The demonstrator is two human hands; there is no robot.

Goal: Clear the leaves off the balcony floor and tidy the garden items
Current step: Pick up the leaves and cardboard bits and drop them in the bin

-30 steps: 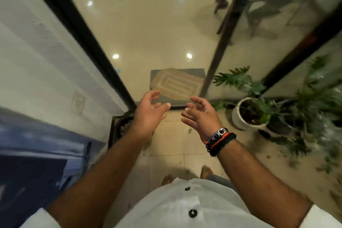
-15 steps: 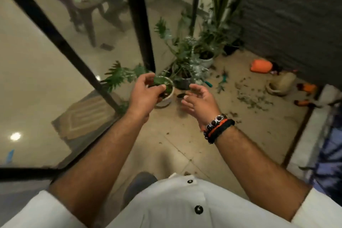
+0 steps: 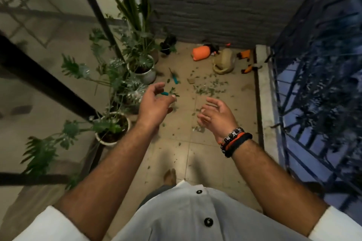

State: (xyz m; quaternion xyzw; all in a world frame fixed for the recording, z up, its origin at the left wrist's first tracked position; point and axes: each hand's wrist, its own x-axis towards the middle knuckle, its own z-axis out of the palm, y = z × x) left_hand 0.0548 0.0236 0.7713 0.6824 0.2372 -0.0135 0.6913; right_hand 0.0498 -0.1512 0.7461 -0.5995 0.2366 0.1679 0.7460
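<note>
Balcony floor (image 3: 211, 154), viewed from above the person's chest. Scattered leaves (image 3: 210, 89) lie thickest across the middle of the tiles, ahead of both hands, thinning toward the person's feet; too many and too small to count. A teal-handled tool (image 3: 175, 79) lies on the floor just beyond the left hand, its long axis running from upper left to lower right, handle toward the viewer. A second teal piece (image 3: 165, 94) shows between the left thumb and fingers, lying on the floor behind them; whether it touches the hand cannot be told.

Left hand (image 3: 154, 104): raised, fingers loosely spread and slightly curled, holding nothing. Right hand (image 3: 216, 116): likewise raised, palm turned inward, fingers relaxed, holding nothing; bracelets (image 3: 235, 140) circle its wrist.

At the far wall, an orange container (image 3: 200, 54) lies on its side, long axis left to right, just beside a beige watering can (image 3: 224, 62). Two small orange items (image 3: 245, 54) lie near the railing (image 3: 313, 84). Two white pots (image 3: 146, 75) of plants are clear along the left glass, among other greenery.
</note>
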